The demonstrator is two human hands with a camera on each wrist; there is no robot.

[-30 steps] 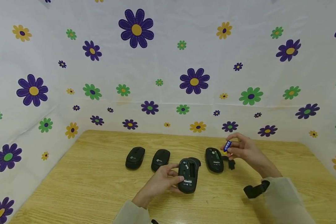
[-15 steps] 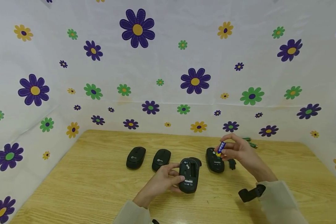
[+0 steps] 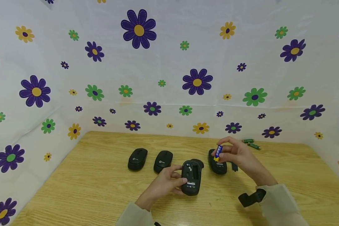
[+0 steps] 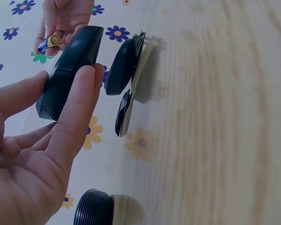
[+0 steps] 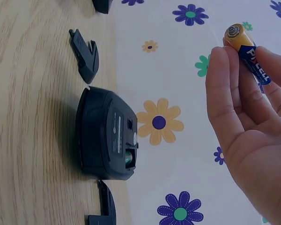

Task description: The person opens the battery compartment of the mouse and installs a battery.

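My left hand (image 3: 164, 185) holds a black computer mouse (image 3: 190, 188) raised, its underside facing the head camera and its long battery slot (image 3: 196, 172) uncovered and dark inside. Thumb and fingers grip its sides in the left wrist view. My right hand (image 3: 238, 156) pinches a blue and yellow battery (image 3: 218, 152) between thumb and fingers, to the right of the held mouse. The battery (image 5: 248, 54) has its yellow end up in the right wrist view. Beyond the right hand's fingers, another mouse (image 3: 219, 169) lies underside up, with a green battery (image 5: 129, 157) in its slot.
Two mice lie upright at the left, one (image 3: 137, 159) beside the other (image 3: 163, 158). Black battery covers lie on the table, one (image 3: 234, 166) right of the overturned mouse, another (image 3: 198, 162) partly behind the held mouse. Two green batteries (image 3: 254, 146) lie near the back wall.
My right hand has moved left with the blue and yellow battery, nearer the held mouse. The green batteries at the back have come into view. My left hand stays nearly still.
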